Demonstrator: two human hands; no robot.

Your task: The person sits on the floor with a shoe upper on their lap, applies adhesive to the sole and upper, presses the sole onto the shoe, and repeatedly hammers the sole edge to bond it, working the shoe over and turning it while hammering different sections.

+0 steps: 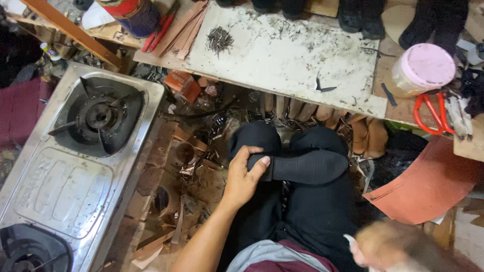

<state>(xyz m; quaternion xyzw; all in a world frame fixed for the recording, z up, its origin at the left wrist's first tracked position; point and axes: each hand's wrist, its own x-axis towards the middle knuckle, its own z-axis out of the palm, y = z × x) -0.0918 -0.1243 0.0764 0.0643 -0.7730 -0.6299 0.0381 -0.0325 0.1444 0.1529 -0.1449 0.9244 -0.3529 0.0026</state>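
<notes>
Holding step: left hand (242, 179) clamped on heel end of flat black rubber shoe sole (302, 166), laid across knees below the scuffed white table (282, 55); right hand (390, 249) blurred, grip unreadable; next, likely steadying sole for right-hand work.

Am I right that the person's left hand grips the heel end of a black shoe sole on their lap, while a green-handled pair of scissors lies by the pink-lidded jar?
Nearly. In the head view the scissors have red handles, not green. The rest holds: left hand, black shoe sole, pink-lidded jar.
</notes>
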